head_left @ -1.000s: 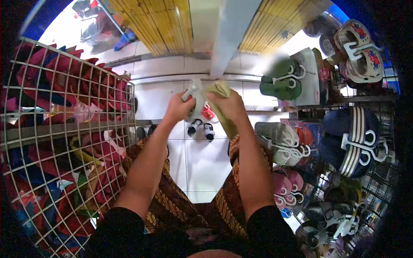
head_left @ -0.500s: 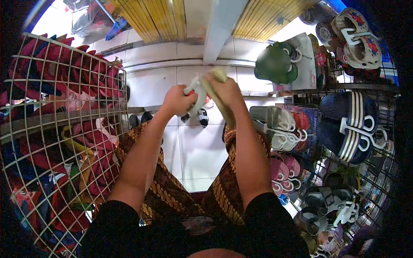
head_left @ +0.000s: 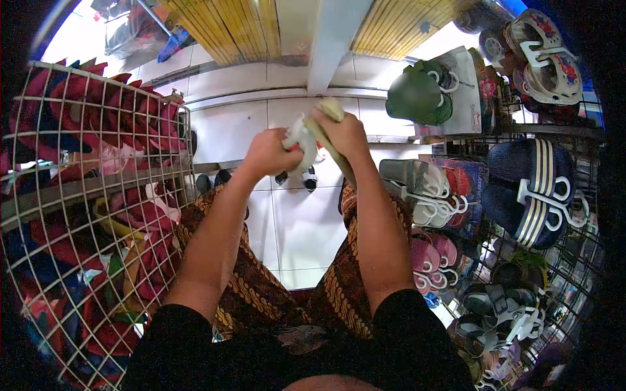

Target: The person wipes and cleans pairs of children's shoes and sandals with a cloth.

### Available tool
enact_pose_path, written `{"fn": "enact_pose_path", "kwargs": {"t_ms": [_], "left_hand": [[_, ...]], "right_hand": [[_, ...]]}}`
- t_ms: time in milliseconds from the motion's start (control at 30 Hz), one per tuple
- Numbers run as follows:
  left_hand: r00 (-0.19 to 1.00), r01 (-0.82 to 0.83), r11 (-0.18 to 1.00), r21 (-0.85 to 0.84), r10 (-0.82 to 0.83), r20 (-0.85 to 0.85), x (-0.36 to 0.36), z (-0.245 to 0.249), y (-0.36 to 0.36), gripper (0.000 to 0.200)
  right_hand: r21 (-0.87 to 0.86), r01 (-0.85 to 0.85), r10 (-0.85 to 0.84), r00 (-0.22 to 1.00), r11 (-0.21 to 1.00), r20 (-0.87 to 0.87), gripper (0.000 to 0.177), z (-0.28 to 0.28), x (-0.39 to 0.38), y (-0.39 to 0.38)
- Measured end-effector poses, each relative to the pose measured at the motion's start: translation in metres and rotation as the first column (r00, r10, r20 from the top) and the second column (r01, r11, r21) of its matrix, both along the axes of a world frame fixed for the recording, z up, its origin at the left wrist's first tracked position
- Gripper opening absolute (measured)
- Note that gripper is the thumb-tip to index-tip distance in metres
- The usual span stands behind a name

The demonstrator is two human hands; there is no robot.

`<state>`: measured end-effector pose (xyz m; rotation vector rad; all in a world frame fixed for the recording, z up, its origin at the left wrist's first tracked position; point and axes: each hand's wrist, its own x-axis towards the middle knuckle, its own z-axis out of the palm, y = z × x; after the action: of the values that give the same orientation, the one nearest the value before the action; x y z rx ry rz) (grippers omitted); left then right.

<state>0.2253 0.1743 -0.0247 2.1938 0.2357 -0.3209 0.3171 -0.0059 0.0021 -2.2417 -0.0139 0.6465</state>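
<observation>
In front of me my left hand (head_left: 272, 154) is closed around a white object (head_left: 304, 138) with a bit of red on it; it could be a shoe or a plastic hanger, too blurred to tell. My right hand (head_left: 340, 135) grips a long pale olive thing (head_left: 331, 108), cloth-like or strap-like, which sticks out above the fingers and trails down beside the wrist. The white object and the olive thing meet or overlap between my hands. Below them, on the tiled floor, a black-and-white shoe or sandal (head_left: 310, 178) is partly visible.
A wire rack (head_left: 98, 98) full of red and dark footwear stands to my left. On the right hang sandals on white hangers, among them navy striped slides (head_left: 531, 192), green clogs (head_left: 420, 91) and pink sandals (head_left: 433, 254). A white frame (head_left: 326, 58) crosses ahead, with yellow slats behind.
My hands stay close together with small motion. The white object has shifted and turned slightly between them, and the olive thing has moved a little. The view has tilted very slightly.
</observation>
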Motion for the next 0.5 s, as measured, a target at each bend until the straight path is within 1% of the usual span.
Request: {"fn": "enact_pose_path", "kwargs": {"t_ms": [33,133,167,267,300,333,367,400,433,500], "left_hand": [[0.996,0.077,0.989,0.129,-0.083,0.043,0.0,0.002,-0.004,0.04],[0.927,0.285,0.926,0.247,-0.332,0.176,0.002,0.001,-0.01,0.034],[0.882,0.386,0.888,0.249,-0.434,0.183,0.001,0.001,-0.013,0.032],[0.818,0.455,0.869,0.193,-0.494,0.296,-0.002,-0.008,-0.027,0.032],[0.8,0.533,0.822,0.202,-0.567,0.194,0.002,-0.005,-0.025,0.033],[0.864,0.447,0.886,0.122,-0.463,0.197,0.003,-0.002,-0.021,0.034],[0.917,0.35,0.936,0.043,-0.351,0.19,0.004,0.002,-0.017,0.034],[0.956,0.244,0.969,-0.035,-0.235,0.175,0.003,0.003,-0.013,0.035],[0.967,0.188,0.977,-0.105,-0.165,0.192,0.003,0.0,-0.009,0.039],[0.971,0.199,0.973,-0.117,-0.179,0.161,-0.001,0.005,-0.004,0.038]], "right_hand": [[-0.063,0.058,-0.057,0.998,0.996,0.016,0.075,0.003,0.003,0.001],[-0.061,0.182,-0.176,0.98,0.981,0.092,0.074,0.019,0.005,-0.001],[-0.06,0.189,-0.179,0.975,0.98,0.133,0.073,0.009,0.008,-0.002],[0.059,0.09,-0.102,0.966,0.994,0.238,0.069,-0.021,0.01,-0.003],[0.018,0.032,-0.035,0.984,0.999,0.172,0.056,-0.003,0.009,0.0],[0.188,0.027,-0.049,0.992,0.982,0.113,0.052,-0.014,0.009,-0.003],[0.353,0.029,-0.051,0.997,0.935,0.053,0.047,-0.032,0.012,-0.006],[0.507,0.04,-0.043,0.999,0.861,-0.004,0.043,-0.032,0.012,-0.006],[0.585,0.112,-0.018,0.986,0.803,-0.163,0.037,-0.03,0.01,-0.01],[0.594,-0.002,0.138,0.973,0.804,-0.183,0.041,-0.027,0.006,-0.015]]}}
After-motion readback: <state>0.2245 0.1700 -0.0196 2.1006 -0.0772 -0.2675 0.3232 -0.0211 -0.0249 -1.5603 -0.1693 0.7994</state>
